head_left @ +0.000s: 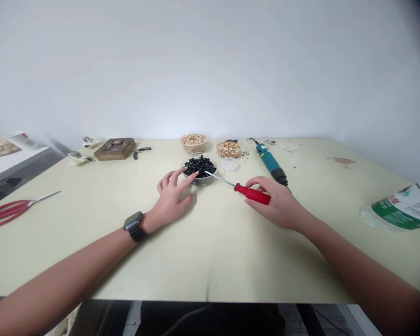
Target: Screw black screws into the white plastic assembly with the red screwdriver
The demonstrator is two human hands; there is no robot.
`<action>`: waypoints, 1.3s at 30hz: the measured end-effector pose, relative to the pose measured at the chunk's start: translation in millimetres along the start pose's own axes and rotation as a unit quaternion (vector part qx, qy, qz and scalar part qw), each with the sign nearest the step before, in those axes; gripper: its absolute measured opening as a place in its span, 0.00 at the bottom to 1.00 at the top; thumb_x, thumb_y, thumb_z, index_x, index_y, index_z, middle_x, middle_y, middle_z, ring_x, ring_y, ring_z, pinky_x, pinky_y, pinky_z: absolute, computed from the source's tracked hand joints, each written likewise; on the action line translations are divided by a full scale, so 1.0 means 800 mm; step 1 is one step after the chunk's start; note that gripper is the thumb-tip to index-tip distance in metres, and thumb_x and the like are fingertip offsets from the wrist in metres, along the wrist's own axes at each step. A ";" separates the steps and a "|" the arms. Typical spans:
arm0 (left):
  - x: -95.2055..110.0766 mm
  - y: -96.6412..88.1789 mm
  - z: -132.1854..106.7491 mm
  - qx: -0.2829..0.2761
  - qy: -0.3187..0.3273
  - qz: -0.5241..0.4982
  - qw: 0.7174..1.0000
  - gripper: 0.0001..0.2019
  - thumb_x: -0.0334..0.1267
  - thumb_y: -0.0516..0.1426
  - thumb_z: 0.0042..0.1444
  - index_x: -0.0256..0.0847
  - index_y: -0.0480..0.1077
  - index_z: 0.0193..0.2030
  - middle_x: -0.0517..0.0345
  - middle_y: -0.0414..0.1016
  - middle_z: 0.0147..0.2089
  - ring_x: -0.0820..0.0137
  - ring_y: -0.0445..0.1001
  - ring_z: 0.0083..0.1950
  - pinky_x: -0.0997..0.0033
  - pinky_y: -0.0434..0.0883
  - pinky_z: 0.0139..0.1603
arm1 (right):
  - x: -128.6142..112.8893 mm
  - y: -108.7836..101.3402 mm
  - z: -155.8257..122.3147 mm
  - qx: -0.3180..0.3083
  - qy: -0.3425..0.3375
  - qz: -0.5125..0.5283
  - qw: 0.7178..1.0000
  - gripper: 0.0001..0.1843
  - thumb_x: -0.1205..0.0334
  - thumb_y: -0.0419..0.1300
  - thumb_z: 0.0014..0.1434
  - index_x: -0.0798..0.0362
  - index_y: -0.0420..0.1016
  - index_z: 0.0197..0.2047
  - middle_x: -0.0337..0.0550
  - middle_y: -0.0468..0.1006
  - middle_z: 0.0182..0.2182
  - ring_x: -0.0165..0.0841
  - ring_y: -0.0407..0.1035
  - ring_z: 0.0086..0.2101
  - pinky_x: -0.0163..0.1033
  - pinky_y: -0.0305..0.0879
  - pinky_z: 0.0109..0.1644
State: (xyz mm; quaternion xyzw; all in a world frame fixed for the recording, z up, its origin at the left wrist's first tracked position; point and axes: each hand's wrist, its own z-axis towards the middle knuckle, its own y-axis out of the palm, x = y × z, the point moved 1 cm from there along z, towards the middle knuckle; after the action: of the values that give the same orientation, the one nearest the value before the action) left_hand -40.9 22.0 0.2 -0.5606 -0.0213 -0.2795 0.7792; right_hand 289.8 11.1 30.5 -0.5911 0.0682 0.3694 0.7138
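A clear round tub (203,181) stands mid-table, full of small shiny black pieces (199,164). My left hand (173,193), with a dark watch (136,226) at the wrist, reaches to its near left side. Its fingers are spread, index and middle fingertips at the rim and the black pieces; whether they press on them I cannot tell. In my right hand (278,200) is a screwdriver (254,193) with a red handle, held between thumb and fingers. Its metal shaft points left, and the tip meets the black pieces at the tub's right side.
Behind are a tub of beige pieces (193,143), a tub of orange-yellow pieces (228,149) and a clear lid (230,164). A teal power tool (271,163) lies right. Red scissors (12,211), a wooden block (115,150) and pliers (140,151) lie left; a green-labelled bottle (404,207) far right.
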 end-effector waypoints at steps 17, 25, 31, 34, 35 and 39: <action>-0.001 0.001 -0.001 -0.023 0.006 -0.002 1.000 0.33 0.38 0.56 0.67 0.61 0.59 0.77 0.55 0.52 0.83 0.43 0.52 0.77 0.30 0.53 0.73 | 0.006 -0.001 -0.001 0.078 -0.009 -0.010 0.997 0.15 0.54 0.65 0.66 0.45 0.74 0.54 0.48 0.78 0.55 0.42 0.78 0.48 0.46 0.76 0.49; -0.001 0.003 -0.001 -0.026 0.004 -0.014 1.000 0.33 0.39 0.57 0.66 0.61 0.57 0.77 0.55 0.50 0.83 0.44 0.52 0.78 0.30 0.53 0.74 | 0.006 -0.002 0.001 0.083 0.006 -0.020 0.996 0.16 0.53 0.65 0.65 0.44 0.74 0.54 0.48 0.79 0.55 0.41 0.78 0.45 0.45 0.76 0.46; -0.002 0.006 -0.002 -0.021 0.015 -0.012 1.000 0.34 0.40 0.56 0.66 0.61 0.56 0.77 0.53 0.50 0.83 0.43 0.53 0.77 0.30 0.55 0.72 | 0.006 -0.003 0.001 0.079 0.014 -0.021 0.997 0.15 0.53 0.65 0.65 0.45 0.75 0.54 0.47 0.79 0.54 0.41 0.78 0.45 0.45 0.76 0.46; -0.002 0.006 -0.002 -0.025 0.017 -0.013 0.999 0.34 0.40 0.57 0.66 0.61 0.56 0.77 0.53 0.49 0.83 0.44 0.53 0.77 0.30 0.55 0.73 | 0.007 -0.003 0.001 0.078 0.015 -0.023 0.997 0.15 0.53 0.65 0.65 0.44 0.75 0.54 0.47 0.79 0.55 0.41 0.78 0.45 0.44 0.75 0.46; -0.003 0.006 -0.002 -0.027 0.016 -0.013 0.999 0.34 0.40 0.57 0.66 0.61 0.55 0.77 0.53 0.49 0.83 0.44 0.53 0.78 0.30 0.54 0.73 | 0.008 -0.002 0.001 0.079 0.014 -0.024 0.996 0.15 0.53 0.65 0.65 0.44 0.75 0.54 0.46 0.79 0.55 0.41 0.78 0.45 0.44 0.75 0.46; -0.002 0.005 -0.002 -0.029 0.015 -0.014 0.999 0.34 0.40 0.56 0.66 0.60 0.55 0.77 0.52 0.49 0.83 0.44 0.54 0.77 0.30 0.54 0.73 | 0.009 -0.002 0.004 0.079 0.016 -0.026 0.996 0.16 0.53 0.65 0.65 0.44 0.76 0.54 0.47 0.79 0.54 0.41 0.77 0.44 0.44 0.75 0.45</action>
State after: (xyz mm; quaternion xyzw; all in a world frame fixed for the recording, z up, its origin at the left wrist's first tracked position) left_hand -41.1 22.0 -4.6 -0.5786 -0.0096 -0.2988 0.7589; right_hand 294.7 16.8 28.9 -0.5404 0.0926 0.3349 0.7663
